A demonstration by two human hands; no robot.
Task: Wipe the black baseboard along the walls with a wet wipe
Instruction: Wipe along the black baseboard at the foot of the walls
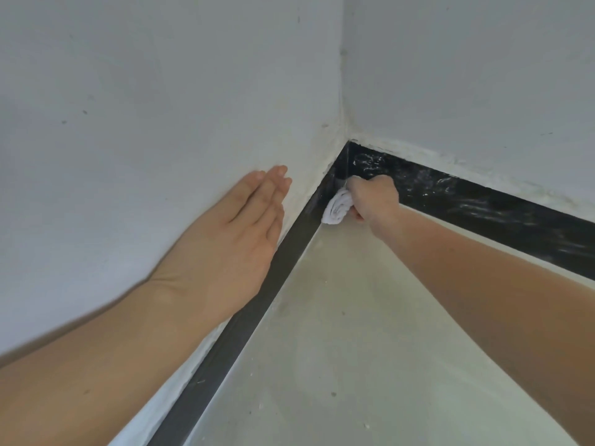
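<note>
Smooth white wall [128,91], smeared black baseboard [483,210]; right hand [375,197] grips crumpled wipe [336,210]

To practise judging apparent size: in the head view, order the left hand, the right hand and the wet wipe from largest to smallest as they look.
1. left hand, flat on the wall, though it is nearer the camera.
2. right hand, fingers curled round the wipe.
3. wet wipe, bunched at the baseboard corner.

Right hand [375,197] presses wipe [336,211] on baseboard [483,207] corner.
</note>
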